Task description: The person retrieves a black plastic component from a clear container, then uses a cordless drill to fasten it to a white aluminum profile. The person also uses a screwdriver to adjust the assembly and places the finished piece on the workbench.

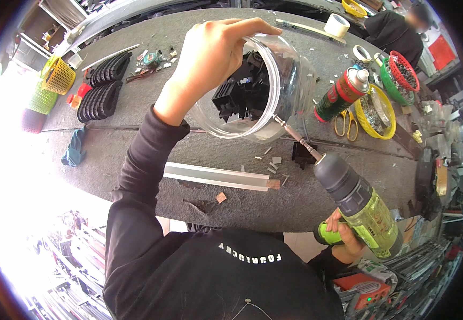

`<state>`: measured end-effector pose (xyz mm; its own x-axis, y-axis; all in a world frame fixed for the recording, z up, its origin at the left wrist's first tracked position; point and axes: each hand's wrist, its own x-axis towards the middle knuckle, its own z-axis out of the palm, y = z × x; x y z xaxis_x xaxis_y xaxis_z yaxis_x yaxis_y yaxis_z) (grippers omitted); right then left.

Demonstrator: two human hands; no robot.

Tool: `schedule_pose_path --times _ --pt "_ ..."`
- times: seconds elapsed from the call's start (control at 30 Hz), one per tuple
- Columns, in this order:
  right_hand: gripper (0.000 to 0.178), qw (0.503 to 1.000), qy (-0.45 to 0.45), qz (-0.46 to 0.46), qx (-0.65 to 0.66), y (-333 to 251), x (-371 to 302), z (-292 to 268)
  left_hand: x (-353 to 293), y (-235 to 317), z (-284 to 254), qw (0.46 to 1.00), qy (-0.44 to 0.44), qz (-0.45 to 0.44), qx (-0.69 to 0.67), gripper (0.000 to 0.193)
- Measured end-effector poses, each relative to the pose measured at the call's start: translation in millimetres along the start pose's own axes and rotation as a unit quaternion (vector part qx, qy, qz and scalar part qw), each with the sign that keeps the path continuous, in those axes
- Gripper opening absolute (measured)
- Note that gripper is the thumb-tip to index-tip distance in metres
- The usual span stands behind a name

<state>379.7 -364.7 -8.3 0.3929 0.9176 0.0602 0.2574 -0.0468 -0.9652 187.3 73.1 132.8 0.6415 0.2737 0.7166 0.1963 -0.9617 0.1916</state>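
Observation:
My left hand [207,61] grips the upper rim of a clear plastic jar [294,88], fingers bent over its edge. The jar is tilted with its mouth towards me. Several black plastic parts [242,90] lie inside it. In my right hand [350,240], the fingers are wrapped round the handle of a green and black cordless drill [367,213]. Its long bit [302,140] points up and left. The bit's tip appears at the jar's lower right rim; whether they touch I cannot tell.
A spray can [343,95], yellow-handled scissors [346,125] and colored baskets [375,114] stand at the right. A pale strip [215,176] lies in front of the jar. Black curved parts [100,101] are at the left. Another person [394,34] sits at the far right.

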Motion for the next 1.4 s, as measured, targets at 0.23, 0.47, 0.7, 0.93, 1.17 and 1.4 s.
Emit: schedule_pose_path --times 0.23,0.47,0.7,0.93,1.17,1.4 --pt "0.027 0.999 -0.029 0.011 -0.019 -7.5 10.1 -7.9 3.0 -1.6 1.5 1.0 0.002 -0.008 0.013 0.056" --pt "0.029 0.97 0.026 0.015 0.242 -60.3 42.8 34.6 4.1 -6.2 7.6 0.999 0.016 -0.017 0.027 0.05" --pt "0.032 0.957 0.232 -0.04 0.169 -36.1 53.6 32.5 1.8 -22.7 -15.7 0.964 -0.041 -0.223 0.137 0.043" --pt "0.041 0.916 0.193 -0.008 -0.353 5.4 67.7 -41.2 -18.9 -6.9 -15.6 0.988 0.007 -0.129 -0.087 0.066" --pt "0.043 0.84 0.161 0.076 -0.513 2.5 98.9 -40.6 -28.7 20.7 -2.4 0.965 0.048 -0.15 -0.209 0.066" --pt "0.014 0.932 0.167 -0.21 -0.243 -122.8 146.7 17.6 -30.9 40.6 6.8 0.97 0.054 -0.131 -0.198 0.064"
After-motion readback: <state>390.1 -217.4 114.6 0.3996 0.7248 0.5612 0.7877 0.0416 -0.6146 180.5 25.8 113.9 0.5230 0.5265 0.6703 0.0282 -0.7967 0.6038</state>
